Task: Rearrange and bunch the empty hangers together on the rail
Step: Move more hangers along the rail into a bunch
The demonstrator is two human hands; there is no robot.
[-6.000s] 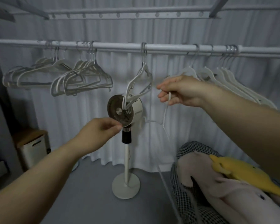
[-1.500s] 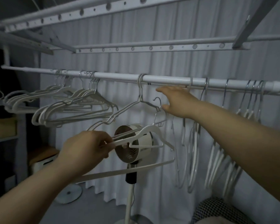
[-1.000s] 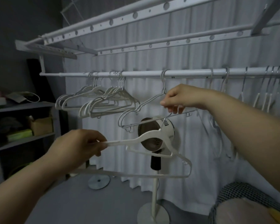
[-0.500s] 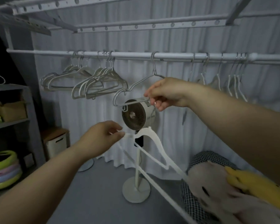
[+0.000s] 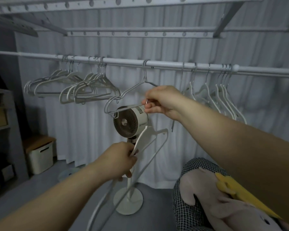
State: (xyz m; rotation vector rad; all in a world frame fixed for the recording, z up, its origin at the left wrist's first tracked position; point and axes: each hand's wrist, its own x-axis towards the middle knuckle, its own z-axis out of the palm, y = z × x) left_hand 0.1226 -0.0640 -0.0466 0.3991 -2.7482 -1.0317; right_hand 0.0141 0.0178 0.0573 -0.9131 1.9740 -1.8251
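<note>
Nearest, at the lower right, a pale plush toy (image 5: pixel 223 202) with a yellow part is seen lying on a black-and-white checked cushion (image 5: pixel 187 212). Just beyond, low in the middle, a white plastic hanger (image 5: pixel 147 137) is gripped by the left hand (image 5: pixel 118 160), whose fingers are closed around one end of it. This hanger is held off the rail, tilted, with its long bar trailing down toward the floor.

Further out, a standing fan (image 5: pixel 130 122) is seen on its round base. In front of its head, a grey wire hanger (image 5: pixel 123 99) is pinched at its lower bar by the right hand (image 5: pixel 162 102), fingers closed on the wire. Its hook is hung on the white rail (image 5: pixel 123 61), apart from the others, near the middle.

On the rail to the left, a bunch of white hangers (image 5: pixel 83 89) is gathered in two close groups. To the right, more white hangers (image 5: pixel 220 97) are hung, loosely spaced, some turned edge-on. Behind the rail a white curtain (image 5: pixel 83 130) is drawn. At the far left, a shelf unit (image 5: pixel 0 114) and a white storage box (image 5: pixel 40 157) with a wooden lid are seen.
</note>
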